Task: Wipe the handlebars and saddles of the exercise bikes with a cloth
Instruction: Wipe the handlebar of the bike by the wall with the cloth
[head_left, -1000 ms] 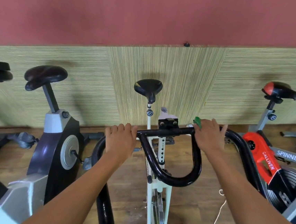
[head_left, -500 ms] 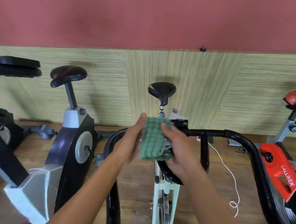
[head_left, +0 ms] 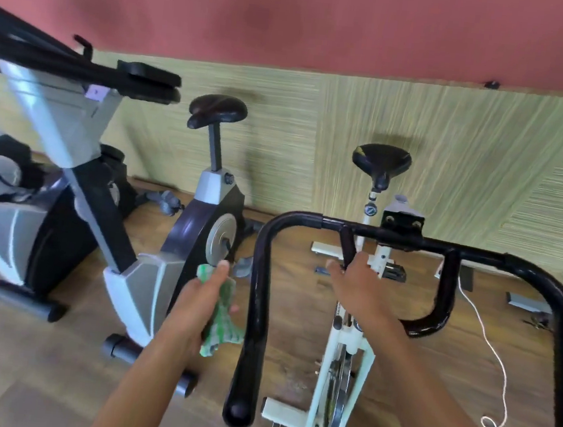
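My left hand (head_left: 196, 303) grips a crumpled green checked cloth (head_left: 224, 314) just left of the black handlebar (head_left: 262, 280) of the white exercise bike (head_left: 327, 365). The cloth is a little apart from the bar's left arm. My right hand (head_left: 359, 284), blurred, is at the left side of the handlebar's inner loop, its fingers fairly straight against the bar. The bike's black saddle (head_left: 381, 159) stands beyond the handlebar near the wall. A second black saddle (head_left: 218, 109) tops the grey bike (head_left: 203, 223) to the left.
A larger grey and black bike (head_left: 57, 129) with black handles fills the left side. A white cord (head_left: 496, 365) lies looped on the wooden floor at the right. The striped wall panel closes off the space behind the bikes.
The cloth passed from both hands into my left hand, which dropped left of the handlebar. My right hand let go and moved to the inner loop. The view swung left.
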`<state>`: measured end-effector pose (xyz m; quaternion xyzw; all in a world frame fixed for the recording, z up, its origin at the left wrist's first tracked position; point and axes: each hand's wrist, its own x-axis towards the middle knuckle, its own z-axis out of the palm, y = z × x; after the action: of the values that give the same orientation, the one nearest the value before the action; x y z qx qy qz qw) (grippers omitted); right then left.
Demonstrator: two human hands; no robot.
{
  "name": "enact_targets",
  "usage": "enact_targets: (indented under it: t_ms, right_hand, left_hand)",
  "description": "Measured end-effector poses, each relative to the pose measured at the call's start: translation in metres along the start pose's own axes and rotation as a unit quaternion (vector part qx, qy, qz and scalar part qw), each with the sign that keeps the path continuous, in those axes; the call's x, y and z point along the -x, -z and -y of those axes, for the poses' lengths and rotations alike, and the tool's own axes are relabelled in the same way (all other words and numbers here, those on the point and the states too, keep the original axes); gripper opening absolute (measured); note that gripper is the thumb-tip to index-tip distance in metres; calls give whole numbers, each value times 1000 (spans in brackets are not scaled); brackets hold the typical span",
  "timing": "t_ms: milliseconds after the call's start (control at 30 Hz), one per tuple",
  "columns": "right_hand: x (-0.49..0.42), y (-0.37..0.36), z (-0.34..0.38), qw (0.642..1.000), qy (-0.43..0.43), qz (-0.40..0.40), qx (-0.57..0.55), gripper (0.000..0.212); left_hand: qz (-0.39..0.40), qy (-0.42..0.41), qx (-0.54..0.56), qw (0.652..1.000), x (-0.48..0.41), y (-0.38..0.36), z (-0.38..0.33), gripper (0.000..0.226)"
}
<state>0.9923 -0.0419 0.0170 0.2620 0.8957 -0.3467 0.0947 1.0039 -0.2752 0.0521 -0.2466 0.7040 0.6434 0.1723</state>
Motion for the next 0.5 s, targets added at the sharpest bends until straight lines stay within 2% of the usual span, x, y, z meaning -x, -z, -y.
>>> enact_targets:
  t_ms: [100,167,233,333,433,500]
  right_hand:
    - [1,3,4,1000,17,-14,-9,44]
    - [3,7,5,1000,21,-6,-19,35]
    - [7,8,2,999,24,3,-29,36]
    - [12,4,-2,999,32,-5,-11,42]
    - [13,2,-4,999,36,-8,7,46]
    - [13,1,-3,999,42,-16,5,44]
  left_hand:
    - [52,51,-12,997,6,-14,6,58]
    - [82,60,-24,995,11,-27,-1,66]
    - [91,47,-62,993,19,-35,-1,69]
    - [73,72,-126,987,45,-26,19,63]
    - [142,171,-65,973,80,-14,30,56]
    - [133,168,-49,976,76,-16,25,55]
